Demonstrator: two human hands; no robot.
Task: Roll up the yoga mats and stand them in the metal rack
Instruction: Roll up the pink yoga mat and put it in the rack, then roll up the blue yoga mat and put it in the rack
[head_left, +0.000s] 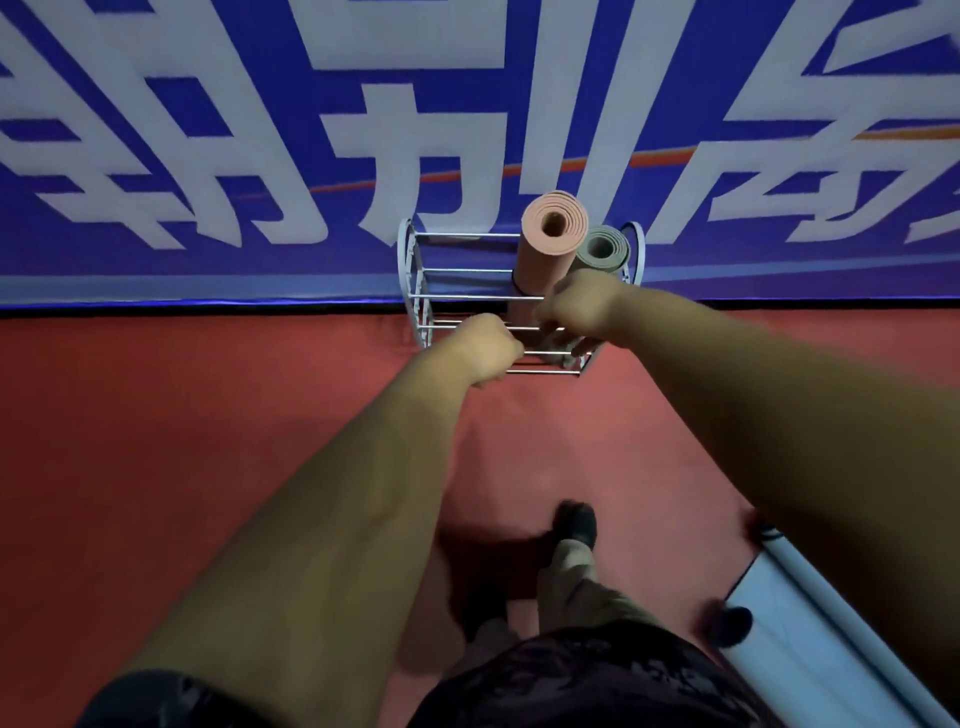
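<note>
A white metal rack (415, 270) stands on the red floor against a blue banner wall. A rolled pink yoga mat (545, 244) stands upright in its right half, and a rolled grey-green mat (602, 252) stands just behind and right of it. My left hand (485, 351) grips a front bar of the rack with curled fingers. My right hand (576, 306) is curled at the lower part of the pink mat and the rack bar; blur hides exactly what it holds.
The blue banner (208, 156) with large white characters hangs behind the rack. A white tube-like object with black ends (810, 597) lies on the floor at the lower right. My feet (574, 522) stand on the red floor (156, 415) in front of the rack.
</note>
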